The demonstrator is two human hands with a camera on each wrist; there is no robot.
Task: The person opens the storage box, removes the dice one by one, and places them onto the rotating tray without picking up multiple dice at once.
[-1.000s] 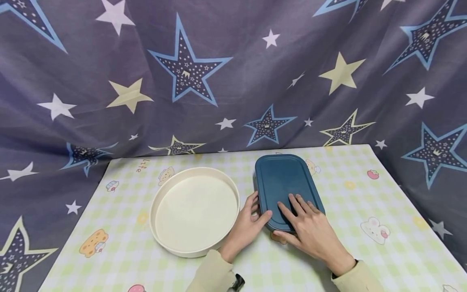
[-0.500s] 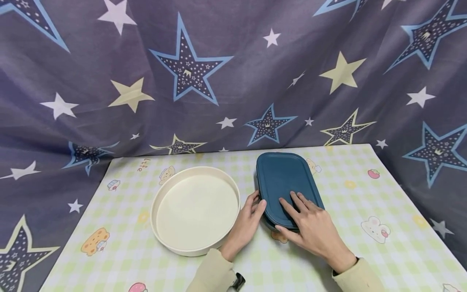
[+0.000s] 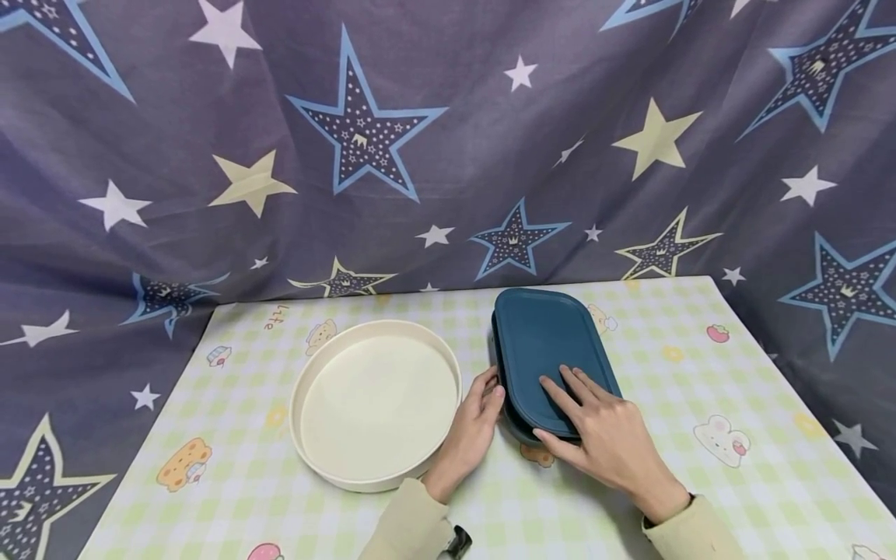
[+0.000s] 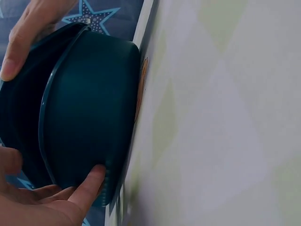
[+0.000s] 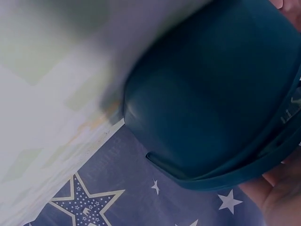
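A dark blue-green rectangular food container [image 4: 91,108] stands on the table, its lid [image 3: 549,334] tilted. In the left wrist view a gap shows between the lid and the container's rim. My left hand [image 3: 467,435] holds the container's left side near the front corner, with fingers against the wall. My right hand [image 3: 605,443] grips the lid at its near right part, fingers spread over the top and thumb at the near edge. What the container holds is hidden under the lid.
Left of the container, a round cream tray [image 3: 378,327] with a low rim lies beside my left forearm. A checked cloth with cartoon prints covers the table [image 3: 700,498]. Behind hangs a purple-grey star-patterned curtain [image 3: 462,140].
The lid has lifted and tilted off the container's rim on the left and near side. My left thumb has moved off the lid's top to the container's side.
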